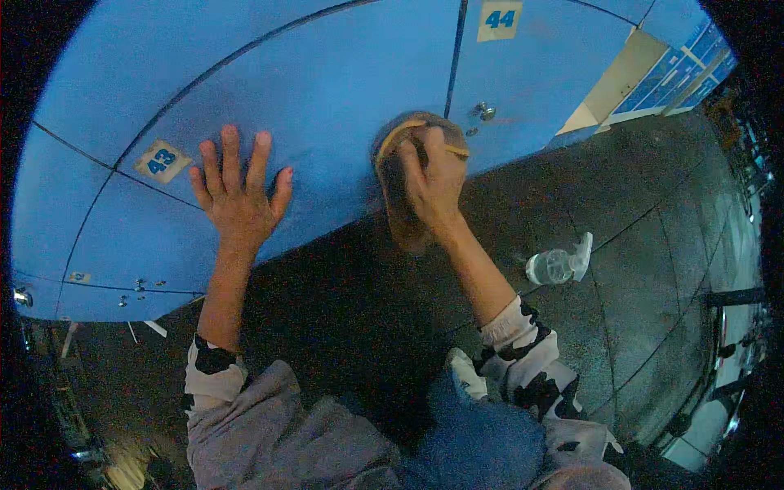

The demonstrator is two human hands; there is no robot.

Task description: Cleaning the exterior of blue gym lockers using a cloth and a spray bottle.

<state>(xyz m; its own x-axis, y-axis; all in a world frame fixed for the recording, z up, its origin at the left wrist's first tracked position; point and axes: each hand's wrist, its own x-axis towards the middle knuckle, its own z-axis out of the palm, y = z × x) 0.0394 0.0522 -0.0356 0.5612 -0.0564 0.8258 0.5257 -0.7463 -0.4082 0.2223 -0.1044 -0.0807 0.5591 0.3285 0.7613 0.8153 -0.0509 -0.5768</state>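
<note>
Blue locker doors (318,92) with dark seams fill the upper part of the view. My left hand (240,190) lies flat on a door with its fingers spread, beside a number label (162,161). A brownish cloth (407,229) with a yellow edge is bunched under my right hand (435,177), whose fingers grip it against the door's surface near the lower edge. Part of the cloth hangs below that edge. To the right of this hand, small metal lock fittings (484,111) sit on the neighbouring door, under a second number label (500,20).
A clear spray bottle (553,266) with a white head is on the dark tiled floor (637,245) to the right. Metal-framed objects (732,343) stand at the far right. More lock fittings (139,286) are at the lower left of the lockers.
</note>
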